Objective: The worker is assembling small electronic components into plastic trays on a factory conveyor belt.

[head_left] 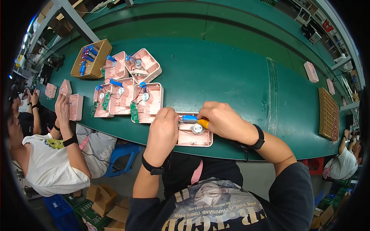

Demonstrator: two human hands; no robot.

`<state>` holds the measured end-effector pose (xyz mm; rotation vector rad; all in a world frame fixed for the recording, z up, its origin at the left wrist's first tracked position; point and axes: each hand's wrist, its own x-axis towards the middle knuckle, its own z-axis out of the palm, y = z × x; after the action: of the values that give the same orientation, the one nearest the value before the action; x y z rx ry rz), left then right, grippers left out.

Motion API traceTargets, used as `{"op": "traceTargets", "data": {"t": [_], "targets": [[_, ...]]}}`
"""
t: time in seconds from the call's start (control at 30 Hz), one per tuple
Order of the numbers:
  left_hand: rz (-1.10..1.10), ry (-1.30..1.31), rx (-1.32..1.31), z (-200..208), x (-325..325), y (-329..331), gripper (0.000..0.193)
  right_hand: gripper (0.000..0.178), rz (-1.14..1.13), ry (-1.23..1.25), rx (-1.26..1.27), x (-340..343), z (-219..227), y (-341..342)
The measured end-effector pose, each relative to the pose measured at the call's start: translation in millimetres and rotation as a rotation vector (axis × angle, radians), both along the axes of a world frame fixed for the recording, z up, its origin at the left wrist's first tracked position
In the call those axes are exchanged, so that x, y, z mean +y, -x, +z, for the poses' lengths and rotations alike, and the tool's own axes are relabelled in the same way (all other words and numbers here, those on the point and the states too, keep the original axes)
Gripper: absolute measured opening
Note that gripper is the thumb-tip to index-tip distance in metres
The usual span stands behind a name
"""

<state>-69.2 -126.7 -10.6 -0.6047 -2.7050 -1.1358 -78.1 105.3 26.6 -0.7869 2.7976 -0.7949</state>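
Both hands, left and right, clamp a pink shell near a brown cardboard box.

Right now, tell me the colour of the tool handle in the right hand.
Yellow-orange: the tool handle in the right hand shows best in the head view.

Factory assembly line, small electronics. Long green workbench w/ pink plastic casings laid open, wires & green circuit boards inside. Cardboard box of blue parts far left. Other workers seated along the near edge left & right, crates on the floor.
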Motion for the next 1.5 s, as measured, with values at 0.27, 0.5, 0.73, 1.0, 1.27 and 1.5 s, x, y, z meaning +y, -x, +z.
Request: {"op": "traceTargets", "data": {"t": [0.27,0.5,0.73,1.0,1.27,1.5], "targets": [[-0.064,0.039,-0.011,1.9,-0.6,2.6,0.009,0.016,0.028,-0.027,0.013,-0.5,-5.7,3.8],[-0.018,-0.055,-0.02,0.9,2.5,4.0,0.009,0.035,-0.08,0.009,-0.093,-4.7,-2.5,15.3],[0.252,-0.084,0.219,5.2,-28.6,-0.8,0.02,0.085,0.138,-0.102,0.165,12.1,16.0,-23.6],[0.32,0.243,0.186,-17.9,-20.0,-10.0,0.028,0.103,0.048,-0.079,0.085,29.9,2.7,-13.3],[0.159,0.186,0.24,-16.4,-28.9,-25.3,0.028,0.099,-0.403,-0.202,0.207,135.6,22.3,148.9],[-0.064,0.067,0.255,-17.1,-32.6,-40.0,0.023,0.103,-0.745,-0.267,0.227,242.4,-21.2,251.9]]}}
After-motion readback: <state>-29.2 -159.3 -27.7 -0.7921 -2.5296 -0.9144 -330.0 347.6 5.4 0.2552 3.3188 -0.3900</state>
